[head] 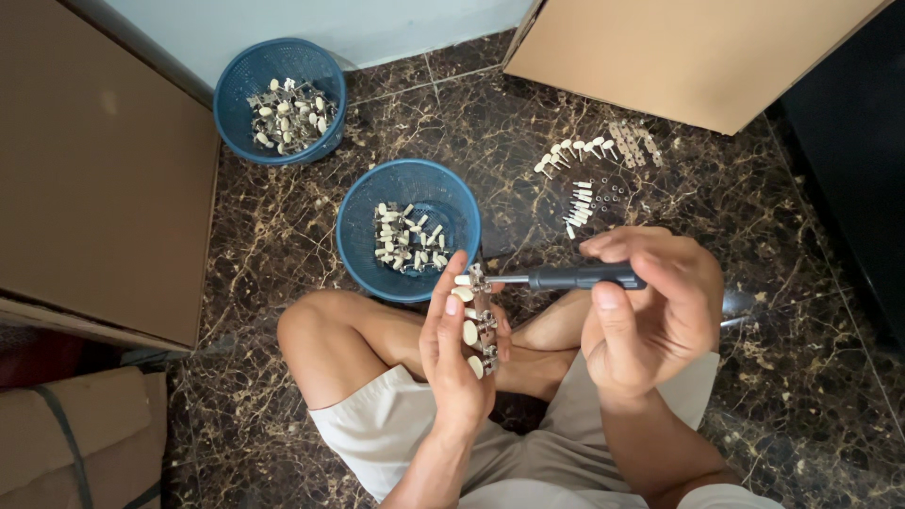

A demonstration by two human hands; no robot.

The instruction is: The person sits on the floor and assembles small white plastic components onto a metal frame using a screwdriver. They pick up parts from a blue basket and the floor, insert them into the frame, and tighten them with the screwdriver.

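My left hand [456, 349] grips a metal strip of tuning pegs with cream knobs [477, 325], held upright over my crossed legs. My right hand [650, 311] holds a dark-handled screwdriver [575, 277] level, its tip touching the top of the strip. A blue basket [358, 247] with several similar peg strips sits on the floor just beyond my left hand.
A second blue basket [236, 75] of peg parts stands at the back left. Loose cream knobs, screws and metal plates [592, 179] lie on the dark marble floor [754, 217]. Cardboard boxes stand at the left [94, 170] and top right [688, 47].
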